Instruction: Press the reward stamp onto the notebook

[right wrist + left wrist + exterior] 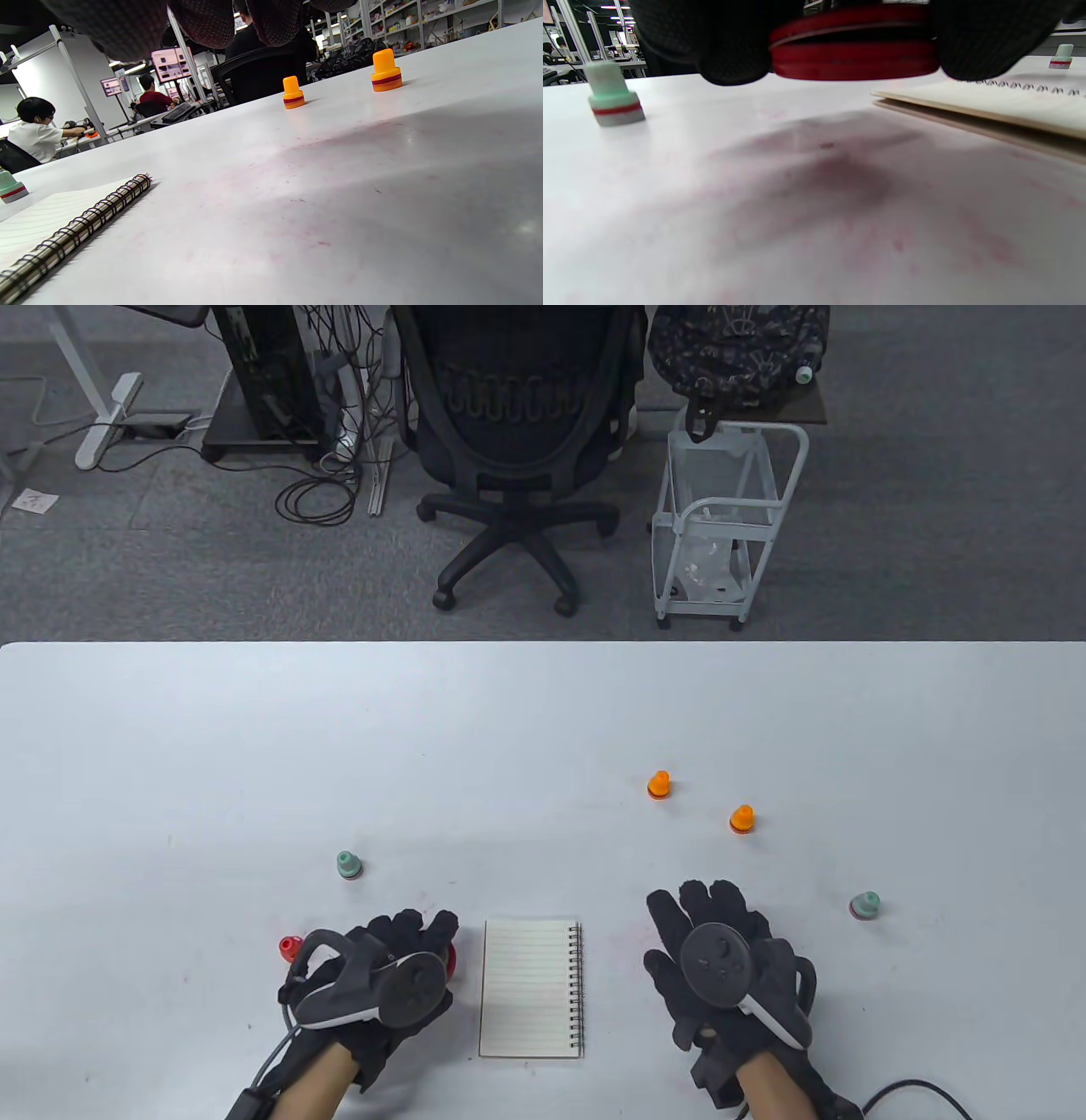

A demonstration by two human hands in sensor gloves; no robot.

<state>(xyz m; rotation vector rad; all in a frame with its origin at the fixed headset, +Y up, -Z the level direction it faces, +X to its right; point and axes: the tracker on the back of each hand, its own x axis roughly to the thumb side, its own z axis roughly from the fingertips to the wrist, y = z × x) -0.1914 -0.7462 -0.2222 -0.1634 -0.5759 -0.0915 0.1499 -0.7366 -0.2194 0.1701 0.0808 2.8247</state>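
**Red stamp in left hand, notebook open on worktop**

Landmark = notebook [531, 987], lying open w/ lined page up, spiral on its right edge, near the front of the white worktop [254, 746].

Just left of notebook: left hand [373, 980], fingers curled round a red stamp [855, 46]. Left wrist view shows the stamp pinched between gloved fingers [734, 51], its base off the worktop, not over the page. Grip closed on it. A second red piece [289, 948] sits further left of notebook, partly hidden by the hand; can't tell what it is.

Right of notebook: right hand [721, 976], fingers spread, palm down, grip open and holding nothing; can't tell if it touches the worktop.

Farther right: green stamp [864, 905], upright. Left and beyond notebook: another green stamp [348, 864]. Beyond, to the right: two orange stamps [742, 819] [659, 785], upright, apart from each other.

Past the worktop: office chair [517, 449], white wire cart [730, 526].
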